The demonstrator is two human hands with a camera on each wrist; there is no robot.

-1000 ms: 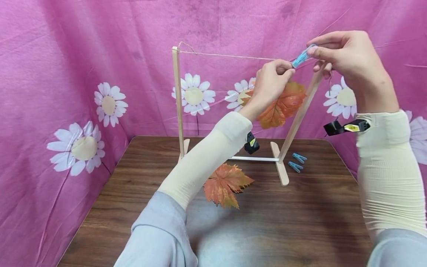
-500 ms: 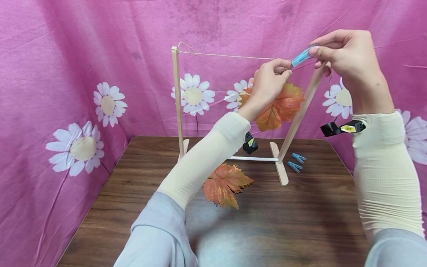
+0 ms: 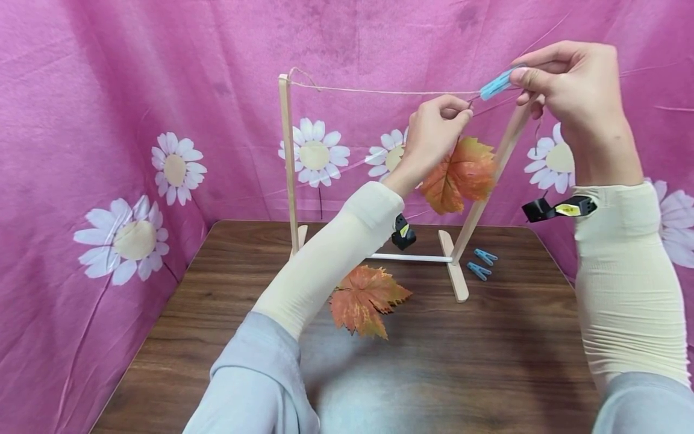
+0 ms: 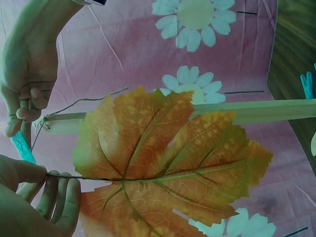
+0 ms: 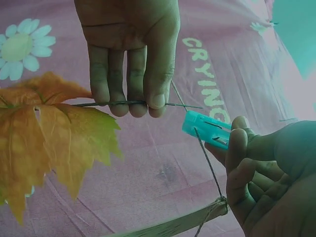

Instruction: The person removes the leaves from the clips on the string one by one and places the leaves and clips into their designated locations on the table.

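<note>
My left hand pinches the dark stem of an orange-green artificial maple leaf, which hangs below the fingers. The stem's free tip sticks out past the fingertips towards a light-blue clothespin. Thumb and fingers of my right hand pinch that clothespin by its handle end. Its nose overlaps the twine strung between two wooden posts; in the right wrist view the clothespin lies across the line. Whether it bites on the twine or the stem, I cannot tell.
Right of the stand's wooden foot, two more blue clothespins lie on the brown table. Another orange leaf lies in front of the stand. The left post and right post rise before a pink flowered cloth.
The clothespin and right hand have moved slightly up and right, level with the twine. Left fingertips now stand a little apart from the clothespin, showing the stem's tip, and the leaf has swung slightly.
</note>
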